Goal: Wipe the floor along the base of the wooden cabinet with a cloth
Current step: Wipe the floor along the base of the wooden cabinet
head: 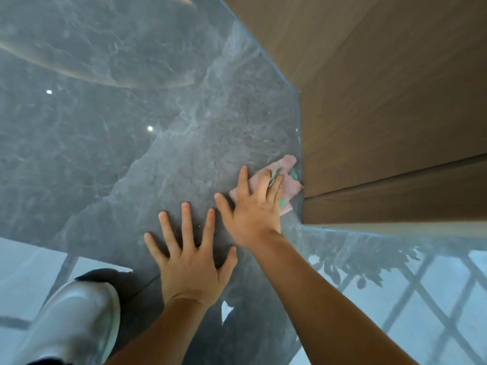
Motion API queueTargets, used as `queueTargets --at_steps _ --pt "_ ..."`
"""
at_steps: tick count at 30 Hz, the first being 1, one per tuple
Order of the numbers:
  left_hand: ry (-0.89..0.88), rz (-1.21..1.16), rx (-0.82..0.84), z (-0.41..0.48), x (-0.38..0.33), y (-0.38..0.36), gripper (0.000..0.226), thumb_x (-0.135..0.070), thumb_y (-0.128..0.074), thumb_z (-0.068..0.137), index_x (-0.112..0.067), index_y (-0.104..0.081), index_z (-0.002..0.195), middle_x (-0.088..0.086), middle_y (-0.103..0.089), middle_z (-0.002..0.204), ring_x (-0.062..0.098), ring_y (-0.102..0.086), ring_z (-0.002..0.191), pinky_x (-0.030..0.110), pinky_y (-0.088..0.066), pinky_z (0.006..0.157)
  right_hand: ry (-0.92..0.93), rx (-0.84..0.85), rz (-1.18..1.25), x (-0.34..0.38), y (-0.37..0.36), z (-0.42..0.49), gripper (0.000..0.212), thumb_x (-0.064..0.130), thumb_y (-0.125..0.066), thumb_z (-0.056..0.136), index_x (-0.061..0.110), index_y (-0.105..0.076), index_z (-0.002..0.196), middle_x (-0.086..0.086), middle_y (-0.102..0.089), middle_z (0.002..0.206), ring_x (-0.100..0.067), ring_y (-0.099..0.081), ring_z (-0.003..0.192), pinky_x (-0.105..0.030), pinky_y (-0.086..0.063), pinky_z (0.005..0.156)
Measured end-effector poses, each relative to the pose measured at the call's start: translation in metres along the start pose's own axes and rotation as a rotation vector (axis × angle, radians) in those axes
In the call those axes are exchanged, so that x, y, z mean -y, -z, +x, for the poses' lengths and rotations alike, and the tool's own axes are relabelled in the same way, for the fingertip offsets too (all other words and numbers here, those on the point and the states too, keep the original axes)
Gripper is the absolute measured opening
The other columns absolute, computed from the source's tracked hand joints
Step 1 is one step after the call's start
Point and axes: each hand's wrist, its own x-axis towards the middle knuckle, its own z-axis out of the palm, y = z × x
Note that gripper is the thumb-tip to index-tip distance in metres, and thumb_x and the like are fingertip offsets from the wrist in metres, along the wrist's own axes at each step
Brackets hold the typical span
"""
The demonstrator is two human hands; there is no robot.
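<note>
While the grey marble floor (131, 114) spreads out left of the wooden cabinet (395, 101), the left hand (192, 264) lies flat and splayed on the stone, holding nothing, and the right hand (253, 212) presses the pink-and-green cloth (290, 185) down with spread fingers, right at the cabinet's base.

Home interior, glossy grey marble floor (131, 114), wooden cabinet (395, 101), window reflections
</note>
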Motion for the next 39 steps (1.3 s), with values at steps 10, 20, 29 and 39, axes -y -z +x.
queueTargets --at_steps 10,20,29,39 --pt "0.006 -0.013 -0.015 -0.001 0.001 -0.002 0.085 -0.075 -0.03 0.082 -0.034 -0.019 0.155 0.012 -0.013 0.166 0.05 -0.006 0.15 0.072 -0.003 0.114 -0.106 0.049 0.073 -0.031 0.053 0.1 0.085 0.075 -0.034 0.079 0.037 -0.008 0.151 -0.015 0.001 0.158 -0.041 0.006 0.145 -0.058 -0.008 0.116" --pt "0.02 -0.029 0.034 -0.001 -0.001 0.002 0.085 -0.079 -0.026 0.081 -0.036 -0.017 0.155 0.012 -0.011 0.167 0.049 -0.001 0.15 0.072 0.002 0.114 -0.188 0.113 0.037 -0.038 0.026 -0.072 0.092 0.065 -0.05 0.071 0.024 -0.019 0.147 -0.026 -0.03 0.142 -0.047 -0.033 0.125 -0.052 -0.036 0.103" --pt "0.149 -0.215 0.233 0.002 -0.016 0.057 0.053 -0.051 -0.031 0.09 -0.027 -0.061 0.128 0.009 -0.037 0.151 0.042 -0.032 0.134 0.053 -0.026 0.109 -0.736 0.049 1.123 -0.067 0.03 -0.149 0.019 0.019 -0.053 0.088 0.018 -0.071 0.094 -0.016 -0.071 0.097 -0.028 -0.066 0.079 -0.041 -0.058 0.074" --pt "0.476 -0.707 0.615 -0.007 -0.062 0.079 0.056 -0.033 -0.077 0.074 0.0 -0.064 0.118 0.024 -0.069 0.118 0.036 -0.069 0.107 0.049 -0.057 0.091 -0.336 0.967 0.869 -0.048 0.033 -0.175 0.022 0.034 -0.06 0.087 0.018 -0.064 0.102 -0.003 -0.068 0.086 -0.014 -0.054 0.058 -0.027 -0.044 0.064"
